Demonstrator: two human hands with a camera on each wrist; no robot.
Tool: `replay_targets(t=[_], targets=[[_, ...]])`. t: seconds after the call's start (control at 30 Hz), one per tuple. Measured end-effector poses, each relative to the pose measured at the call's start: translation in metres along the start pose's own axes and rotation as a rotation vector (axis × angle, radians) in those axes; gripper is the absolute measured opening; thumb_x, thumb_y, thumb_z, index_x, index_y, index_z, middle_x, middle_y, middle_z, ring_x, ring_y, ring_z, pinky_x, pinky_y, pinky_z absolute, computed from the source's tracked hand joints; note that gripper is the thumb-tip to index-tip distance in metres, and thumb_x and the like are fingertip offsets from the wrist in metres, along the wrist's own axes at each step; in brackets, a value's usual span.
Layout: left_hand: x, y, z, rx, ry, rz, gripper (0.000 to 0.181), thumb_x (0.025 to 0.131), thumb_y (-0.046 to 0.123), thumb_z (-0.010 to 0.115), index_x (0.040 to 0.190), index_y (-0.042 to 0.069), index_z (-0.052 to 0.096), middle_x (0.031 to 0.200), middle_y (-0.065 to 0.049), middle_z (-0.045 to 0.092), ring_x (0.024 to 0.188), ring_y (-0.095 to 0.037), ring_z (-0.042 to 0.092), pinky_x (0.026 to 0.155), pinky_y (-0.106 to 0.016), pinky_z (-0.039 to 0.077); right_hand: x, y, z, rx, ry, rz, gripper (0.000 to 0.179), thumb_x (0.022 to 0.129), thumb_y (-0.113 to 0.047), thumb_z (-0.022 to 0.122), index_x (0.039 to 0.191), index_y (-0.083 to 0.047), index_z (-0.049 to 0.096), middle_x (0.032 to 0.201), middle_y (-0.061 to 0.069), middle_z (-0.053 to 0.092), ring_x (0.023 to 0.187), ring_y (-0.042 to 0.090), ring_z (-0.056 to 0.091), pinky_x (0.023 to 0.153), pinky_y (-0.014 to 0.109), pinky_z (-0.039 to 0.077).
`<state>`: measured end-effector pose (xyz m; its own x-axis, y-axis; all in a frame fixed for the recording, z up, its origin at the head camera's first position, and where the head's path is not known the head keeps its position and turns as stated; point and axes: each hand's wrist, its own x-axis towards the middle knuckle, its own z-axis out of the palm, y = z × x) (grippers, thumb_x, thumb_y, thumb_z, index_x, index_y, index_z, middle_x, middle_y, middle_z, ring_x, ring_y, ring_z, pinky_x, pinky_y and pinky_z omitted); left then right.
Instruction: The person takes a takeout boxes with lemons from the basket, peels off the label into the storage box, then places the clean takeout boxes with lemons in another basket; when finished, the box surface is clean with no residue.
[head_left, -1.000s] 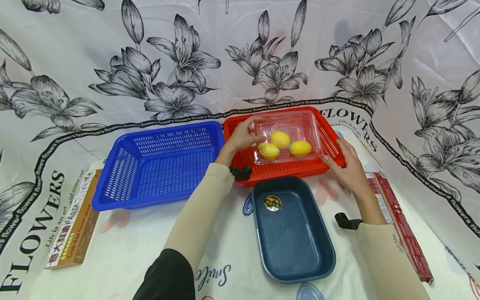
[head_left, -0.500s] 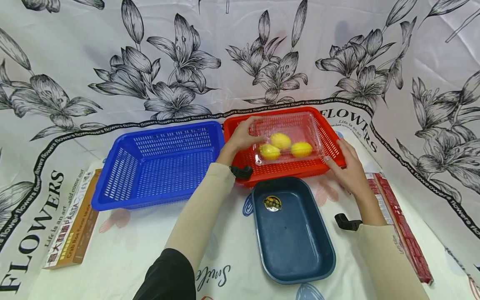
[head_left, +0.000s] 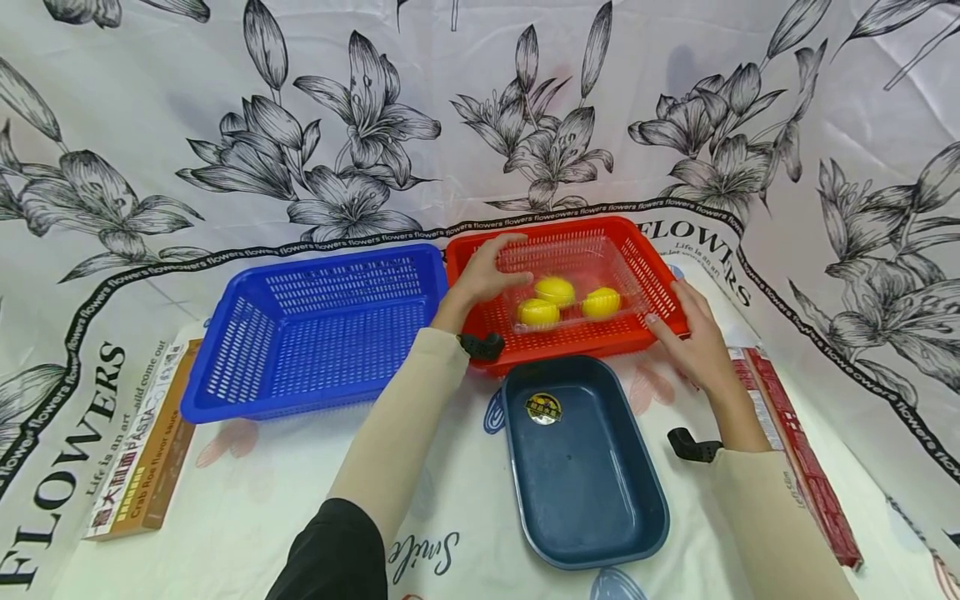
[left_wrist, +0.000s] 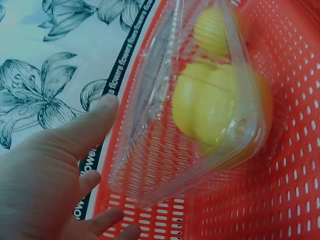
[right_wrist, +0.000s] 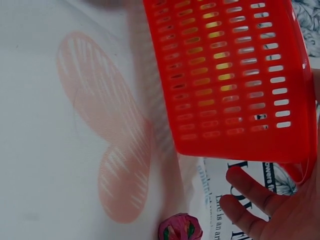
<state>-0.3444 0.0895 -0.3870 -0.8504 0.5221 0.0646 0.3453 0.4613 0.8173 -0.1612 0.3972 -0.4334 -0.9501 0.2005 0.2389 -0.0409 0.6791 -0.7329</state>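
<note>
A clear plastic box (head_left: 617,275) with three lemons (head_left: 555,291) sits inside the red basket (head_left: 585,339). My left hand (head_left: 487,271) is at the box's left end, thumb and fingers spread apart. In the left wrist view a gap shows between that hand's fingers (left_wrist: 107,220) and the clear wall. At the basket's right front corner is my right hand (head_left: 697,342), thumb at the rim and fingers along the outer side. The right wrist view shows its fingers (right_wrist: 255,190) extended beside the basket wall, with nothing held.
A blue basket (head_left: 330,333) stands to the left, beside the red one. In front lies a dark blue tray (head_left: 588,492) with a gold sticker. A brown pasta box (head_left: 146,450) is at far left, a red packet (head_left: 806,458) at right. A flowered cloth hangs behind.
The clear box with the lemons has sunk lower into the red basket, away from both hands. The hands have stayed nearly in place.
</note>
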Motion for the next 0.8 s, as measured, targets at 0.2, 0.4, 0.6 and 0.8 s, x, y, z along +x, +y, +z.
replay_targets(t=[0.2,0.4,0.6,0.8], targets=[[-0.008,0.009,-0.017,-0.042,0.054,0.036,0.07,0.092,0.032,0.077,0.153,0.029,0.044,0.163,0.002,0.038,0.153,-0.028,0.032,0.123,-0.056,0.03,0.012,-0.009,-0.001,-0.047,-0.031,0.008,0.076,0.099,-0.041,0.06,0.161,-0.01,0.028,0.169,0.016,0.022,0.141,0.05,0.036,0.106,0.075,0.038],[-0.016,0.017,-0.03,-0.036,0.081,0.077,0.071,0.093,0.033,0.075,0.155,0.026,0.041,0.164,0.0,0.037,0.154,-0.03,0.031,0.124,-0.057,0.028,0.022,-0.015,-0.01,-0.153,0.0,0.019,0.071,0.099,-0.044,0.057,0.154,-0.003,0.04,0.16,0.026,0.036,0.129,0.047,0.033,0.094,0.065,0.038],[-0.026,0.022,-0.049,-0.025,0.123,0.133,0.068,0.093,0.031,0.075,0.154,0.026,0.044,0.161,0.001,0.041,0.152,-0.026,0.033,0.125,-0.054,0.028,0.034,-0.023,-0.018,-0.176,0.024,0.008,0.069,0.101,-0.046,0.052,0.15,0.001,0.043,0.159,0.029,0.035,0.136,0.052,0.028,0.103,0.073,0.022],[-0.041,0.02,-0.07,-0.004,0.168,0.166,0.068,0.093,0.03,0.075,0.153,0.025,0.045,0.16,0.001,0.042,0.152,-0.021,0.033,0.125,-0.054,0.028,0.041,-0.038,-0.027,-0.173,0.01,-0.033,0.071,0.102,-0.046,0.051,0.154,0.0,0.039,0.164,0.028,0.028,0.145,0.054,0.023,0.109,0.079,0.014]])
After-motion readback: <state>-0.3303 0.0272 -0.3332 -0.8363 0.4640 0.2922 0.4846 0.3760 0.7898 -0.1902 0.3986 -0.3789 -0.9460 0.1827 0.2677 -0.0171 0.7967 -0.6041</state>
